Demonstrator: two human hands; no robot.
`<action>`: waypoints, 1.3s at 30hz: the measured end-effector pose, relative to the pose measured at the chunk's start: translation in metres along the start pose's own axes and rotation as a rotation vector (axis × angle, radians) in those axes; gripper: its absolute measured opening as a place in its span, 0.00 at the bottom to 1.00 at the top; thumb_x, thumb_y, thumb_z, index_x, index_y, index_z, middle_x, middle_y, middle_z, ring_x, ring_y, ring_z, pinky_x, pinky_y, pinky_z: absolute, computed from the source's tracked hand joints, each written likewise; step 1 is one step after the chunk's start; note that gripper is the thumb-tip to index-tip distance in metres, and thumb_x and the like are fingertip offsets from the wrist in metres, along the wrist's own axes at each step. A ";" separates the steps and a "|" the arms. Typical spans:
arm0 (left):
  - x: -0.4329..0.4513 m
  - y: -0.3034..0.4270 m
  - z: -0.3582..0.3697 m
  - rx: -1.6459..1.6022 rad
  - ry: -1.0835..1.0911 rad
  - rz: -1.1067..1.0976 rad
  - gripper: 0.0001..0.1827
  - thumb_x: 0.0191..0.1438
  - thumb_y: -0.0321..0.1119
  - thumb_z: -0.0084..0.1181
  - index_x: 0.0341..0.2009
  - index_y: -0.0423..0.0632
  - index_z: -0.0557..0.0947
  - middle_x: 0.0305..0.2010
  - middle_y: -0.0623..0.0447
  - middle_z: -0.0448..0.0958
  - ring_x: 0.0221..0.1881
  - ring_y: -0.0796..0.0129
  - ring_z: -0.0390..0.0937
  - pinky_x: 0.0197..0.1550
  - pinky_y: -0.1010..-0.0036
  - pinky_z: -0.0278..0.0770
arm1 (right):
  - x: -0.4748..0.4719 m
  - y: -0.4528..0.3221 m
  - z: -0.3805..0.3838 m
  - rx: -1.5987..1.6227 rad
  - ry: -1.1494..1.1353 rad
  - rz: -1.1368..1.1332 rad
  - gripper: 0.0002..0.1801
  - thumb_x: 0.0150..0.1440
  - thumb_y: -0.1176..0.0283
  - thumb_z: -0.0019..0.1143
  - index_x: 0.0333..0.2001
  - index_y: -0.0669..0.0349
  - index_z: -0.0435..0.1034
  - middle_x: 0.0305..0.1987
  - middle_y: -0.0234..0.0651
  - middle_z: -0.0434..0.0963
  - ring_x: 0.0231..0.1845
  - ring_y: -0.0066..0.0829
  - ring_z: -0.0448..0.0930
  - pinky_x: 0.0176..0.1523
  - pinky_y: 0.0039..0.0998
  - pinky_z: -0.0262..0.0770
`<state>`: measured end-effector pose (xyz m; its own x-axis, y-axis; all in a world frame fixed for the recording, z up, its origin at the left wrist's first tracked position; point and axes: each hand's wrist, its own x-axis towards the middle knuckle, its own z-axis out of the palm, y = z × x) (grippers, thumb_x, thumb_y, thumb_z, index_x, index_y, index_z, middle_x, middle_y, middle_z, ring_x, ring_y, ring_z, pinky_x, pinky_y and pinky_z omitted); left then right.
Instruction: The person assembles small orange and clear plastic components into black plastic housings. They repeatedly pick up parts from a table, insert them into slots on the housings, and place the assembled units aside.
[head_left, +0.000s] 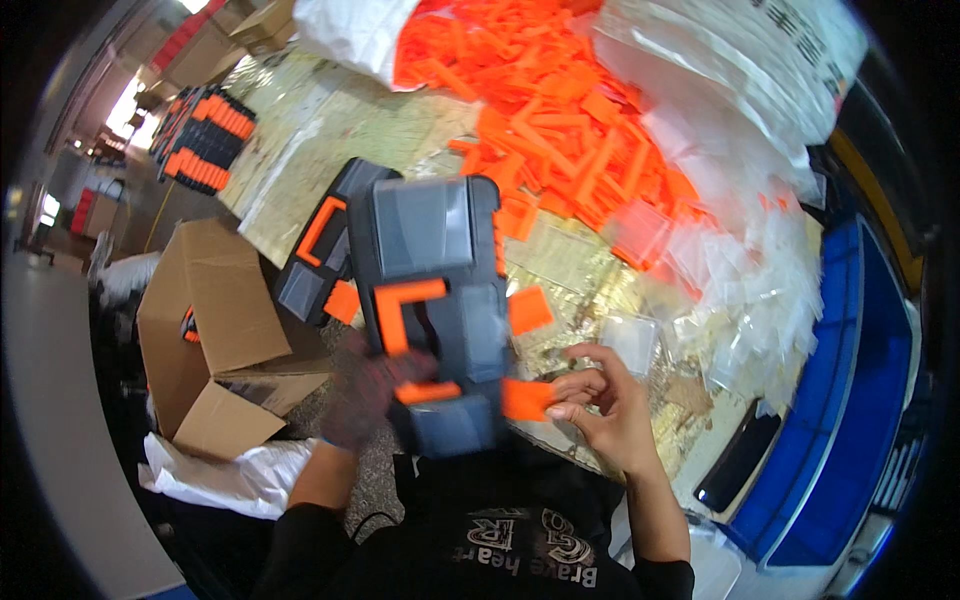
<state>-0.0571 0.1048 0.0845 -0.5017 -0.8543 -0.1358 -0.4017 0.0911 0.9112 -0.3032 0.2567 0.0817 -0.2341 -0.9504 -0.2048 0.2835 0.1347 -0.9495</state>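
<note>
A black plastic toolbox (435, 330) with an orange handle and clear lidded compartments is tilted up before my body. My left hand (367, 386), in a dark knit glove and blurred, grips it by the handle side. Pinched in the fingertips of my right hand (604, 405), which is bare, is a flat orange plastic piece (527, 400) at the box's right edge. A second orange piece (531, 310) shows beside that same edge, higher up. Partly behind this box lies another black toolbox (319, 251) with an orange handle and an orange piece (343, 301) at its side.
A heap of orange plastic parts (562, 142) spills from a white sack (735, 60). Clear plastic pieces (750, 300) lie at right, near a phone-like dark object (739, 457) and a blue bin (817, 420). An open cardboard box (232, 300) stands left; stacked toolboxes (206, 139) are beyond.
</note>
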 end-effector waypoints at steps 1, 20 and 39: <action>0.015 0.013 -0.018 -0.218 0.144 -0.109 0.21 0.46 0.26 0.60 0.48 0.43 0.75 0.36 0.53 0.76 0.40 0.68 0.76 0.41 0.72 0.78 | 0.001 0.001 0.003 -0.115 0.077 -0.026 0.23 0.50 0.81 0.63 0.50 0.64 0.65 0.38 0.38 0.80 0.40 0.24 0.80 0.44 0.24 0.76; 0.191 -0.078 -0.158 0.507 -0.111 0.110 0.24 0.61 0.40 0.47 0.59 0.41 0.70 0.56 0.48 0.72 0.55 0.65 0.69 0.57 0.72 0.66 | -0.212 -0.067 -0.168 -1.241 1.432 0.560 0.23 0.60 0.62 0.52 0.56 0.61 0.66 0.52 0.46 0.73 0.50 0.39 0.75 0.53 0.39 0.71; 0.169 0.021 -0.062 0.785 0.323 0.524 0.21 0.64 0.32 0.41 0.61 0.42 0.67 0.62 0.48 0.67 0.64 0.60 0.62 0.63 0.67 0.61 | -0.235 0.081 -0.511 -1.917 0.845 0.628 0.16 0.59 0.72 0.42 0.51 0.58 0.67 0.42 0.43 0.78 0.43 0.40 0.79 0.46 0.38 0.73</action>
<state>-0.1026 -0.0699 0.1045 -0.5748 -0.6970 0.4286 -0.6403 0.7093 0.2948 -0.7006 0.6339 -0.0686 -0.8960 -0.4439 -0.0146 -0.4199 0.8358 0.3537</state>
